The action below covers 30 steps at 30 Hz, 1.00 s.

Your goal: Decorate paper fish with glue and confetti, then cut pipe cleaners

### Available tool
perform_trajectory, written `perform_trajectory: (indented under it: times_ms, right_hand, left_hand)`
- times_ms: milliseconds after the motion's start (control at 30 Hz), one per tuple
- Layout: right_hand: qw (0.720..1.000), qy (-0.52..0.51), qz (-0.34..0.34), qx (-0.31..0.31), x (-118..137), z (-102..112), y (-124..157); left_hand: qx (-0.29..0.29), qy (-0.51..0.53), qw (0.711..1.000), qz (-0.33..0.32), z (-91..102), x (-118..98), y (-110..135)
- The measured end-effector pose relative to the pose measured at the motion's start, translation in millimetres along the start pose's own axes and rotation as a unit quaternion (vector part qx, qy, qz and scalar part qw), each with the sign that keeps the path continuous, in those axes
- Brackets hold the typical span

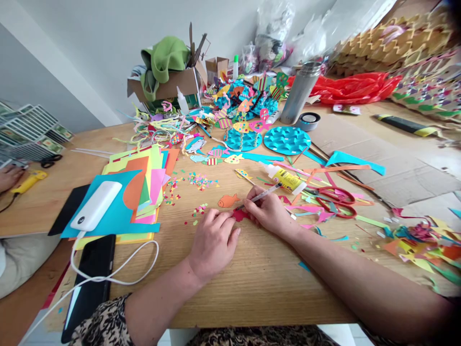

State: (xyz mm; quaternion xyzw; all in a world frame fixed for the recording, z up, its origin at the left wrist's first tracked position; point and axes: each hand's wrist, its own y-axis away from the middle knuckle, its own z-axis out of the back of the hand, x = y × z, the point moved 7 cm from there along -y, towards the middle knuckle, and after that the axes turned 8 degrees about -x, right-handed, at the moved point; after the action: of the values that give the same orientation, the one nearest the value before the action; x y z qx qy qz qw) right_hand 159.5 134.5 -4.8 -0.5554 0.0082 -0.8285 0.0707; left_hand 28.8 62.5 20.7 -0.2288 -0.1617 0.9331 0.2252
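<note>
A slim pen [267,192] is pinched in my right hand [268,211], its tip pointing down and left toward a red paper cutout [240,215]. The fingers of my left hand [215,238] are bent, and their tips press on the left side of that cutout. Both hands partly cover the cutout, so its full outline is hidden. Just beyond lies an orange paper fish [228,200] with drawn lines. Past my right hand, a yellow-labelled glue bottle [288,179] rests on its side, near a thin stick [245,177] and a yellow paper fish [243,173].
Red-handled scissors [336,196] lie among paper strips at the right. Coloured paper sheets [108,192], a white power bank [97,204] and a phone [91,274] are at the left. Blue discs [287,139] and a metal bottle [300,93] stand farther back. Another person's hand [10,175] shows far left.
</note>
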Motion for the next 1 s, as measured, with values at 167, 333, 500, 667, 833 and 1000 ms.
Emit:
perform_trajectory:
  times_ms: [167,333,500,667,833,1000]
  right_hand:
    - [1.0,-0.002,-0.003,-0.001,-0.5,0.0,-0.1]
    - [1.0,-0.021,-0.005,0.001,-2.5,-0.8,0.2]
    - [0.999,-0.037,-0.013,-0.002,-3.4,-0.5,1.0]
    - [0.999,-0.033,-0.002,0.009,-0.9,-0.8,1.2]
    - [1.0,-0.019,0.005,0.013,0.2,-1.2,1.1]
    - [1.0,-0.015,0.003,0.015,0.1,-2.0,1.2]
  left_hand:
    - [0.0,0.0,1.0,0.003,0.1,0.4,-0.6]
    - [-0.002,0.0,1.0,0.001,0.5,0.3,-0.3]
    - [-0.007,0.005,1.0,0.001,1.2,0.5,-0.2]
    - [-0.01,0.006,1.0,0.001,2.1,0.4,-0.4]
    - [-0.01,0.006,1.0,0.0,2.8,0.1,-1.3]
    - [-0.008,0.008,1.0,0.004,2.4,0.5,-1.8]
